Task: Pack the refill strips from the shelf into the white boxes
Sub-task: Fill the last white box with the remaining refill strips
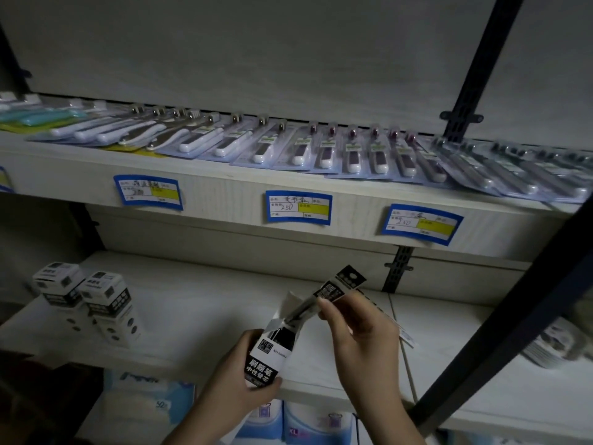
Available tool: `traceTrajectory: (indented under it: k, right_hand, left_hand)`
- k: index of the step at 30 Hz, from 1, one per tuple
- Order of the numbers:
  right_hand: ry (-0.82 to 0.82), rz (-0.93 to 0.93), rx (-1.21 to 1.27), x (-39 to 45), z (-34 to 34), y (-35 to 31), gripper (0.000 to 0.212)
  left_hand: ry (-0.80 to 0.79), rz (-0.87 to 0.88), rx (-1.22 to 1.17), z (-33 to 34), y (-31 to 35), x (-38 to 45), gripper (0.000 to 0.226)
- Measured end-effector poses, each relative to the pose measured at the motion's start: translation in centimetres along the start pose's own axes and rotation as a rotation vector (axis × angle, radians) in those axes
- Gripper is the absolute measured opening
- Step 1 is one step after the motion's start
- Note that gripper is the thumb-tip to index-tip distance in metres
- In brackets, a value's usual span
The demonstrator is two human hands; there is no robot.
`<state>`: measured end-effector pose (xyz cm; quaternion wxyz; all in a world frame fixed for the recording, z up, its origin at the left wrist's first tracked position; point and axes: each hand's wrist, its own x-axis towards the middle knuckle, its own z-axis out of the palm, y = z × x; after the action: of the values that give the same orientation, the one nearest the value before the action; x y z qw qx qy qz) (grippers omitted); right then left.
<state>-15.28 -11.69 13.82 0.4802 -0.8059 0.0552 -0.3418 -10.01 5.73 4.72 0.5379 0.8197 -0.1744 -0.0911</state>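
your right hand [356, 335] pinches a refill strip [333, 292] near its black header card, the strip slanting down with its lower end inside the open top of a white box [271, 356]. your left hand [239, 380] grips that box from below, fingers curled round its printed front, holding it tilted above the lower shelf [199, 303]. another refill strip [393, 319] lies flat on the shelf just right of your hand. two more white boxes [88, 298] stand at the left. toothbrush packs [321, 149] line the upper shelf [224, 184], which carries blue price tags [298, 207].
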Motion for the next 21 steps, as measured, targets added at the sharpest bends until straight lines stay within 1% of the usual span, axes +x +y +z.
traceTrajectory:
  k: [5,9,12,15,17,19,21]
  right_hand:
    - [-0.042,0.05,0.095,0.2,-0.5,-0.3,0.013]
    - [-0.085,0.071,0.072,0.0,-0.4,0.2,0.012]
    - [-0.205,0.109,0.016,-0.1,0.2,1.1,0.014]
    - [-0.349,0.13,-0.071,-0.4,0.6,1.9,0.001]
    - [-0.39,0.124,-0.083,-0.6,0.3,1.7,0.008]
    - [-0.392,0.126,-0.066,-0.6,-0.2,1.1,0.026]
    - [-0.349,0.079,-0.093,-0.6,-0.6,1.3,0.043]
  left_hand:
    - [0.002,-0.012,-0.023,0.0,0.3,-0.4,0.058]
    - [0.004,0.004,-0.021,0.2,0.5,-0.3,0.058]
    - [-0.02,0.0,-0.031,0.4,0.7,-0.1,0.059]
    - [-0.06,-0.011,-0.037,0.8,0.8,0.1,0.061]
    - [-0.061,-0.019,-0.053,0.9,0.5,0.1,0.063]
    - [-0.052,-0.025,-0.059,1.0,0.3,0.0,0.063]
    - [-0.046,-0.02,-0.063,1.1,0.3,0.1,0.062]
